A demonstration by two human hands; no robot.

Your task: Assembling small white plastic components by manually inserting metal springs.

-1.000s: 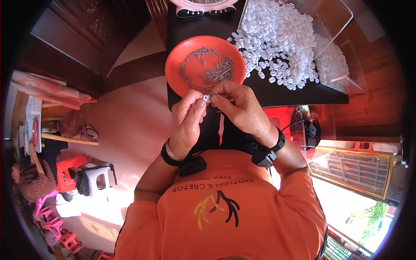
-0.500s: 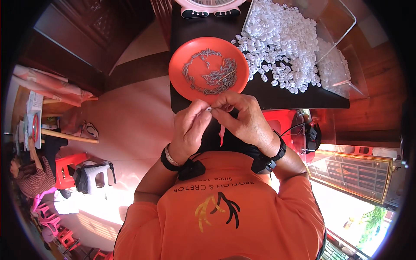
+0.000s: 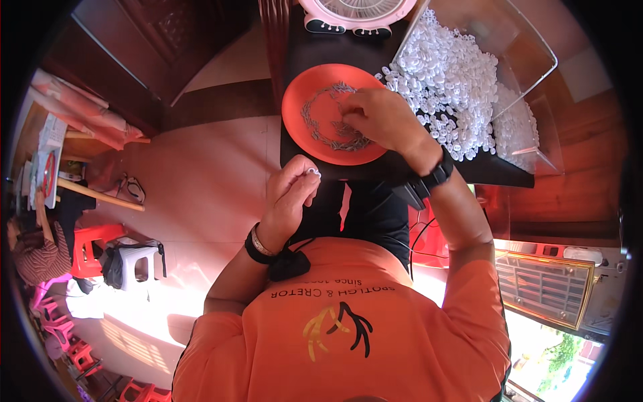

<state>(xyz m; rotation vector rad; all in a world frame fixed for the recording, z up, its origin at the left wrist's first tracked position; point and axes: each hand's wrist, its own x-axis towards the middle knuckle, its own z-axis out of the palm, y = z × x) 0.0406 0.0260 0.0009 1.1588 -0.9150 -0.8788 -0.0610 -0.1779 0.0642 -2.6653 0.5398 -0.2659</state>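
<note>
My left hand point(image 3: 289, 194) is closed in a pinch in front of the table edge, with a small white oval plastic piece point(image 3: 313, 172) between thumb and fingertips. Over the right half of an orange-red round plate point(image 3: 295, 107) reaches my right hand point(image 3: 388, 120), thumb and fingers bent together and pointing down. Its fingertips touch or hover just above small grey pin-like pieces point(image 3: 312, 129), which lie scattered in a ring on the plate. Whatever sits between those fingertips is too small to make out.
A heap of white oval pieces point(image 3: 445, 80) spills from a clear plastic bin point(image 3: 546, 100) onto the black table point(image 3: 499, 173) at the right. Behind the plate stands a pink fan point(image 3: 358, 12). Another person point(image 3: 43, 254) is at the far left, near several stools.
My right hand has left my left hand and moved forward onto the plate. My left hand keeps the white piece. The whole view has shifted slightly.
</note>
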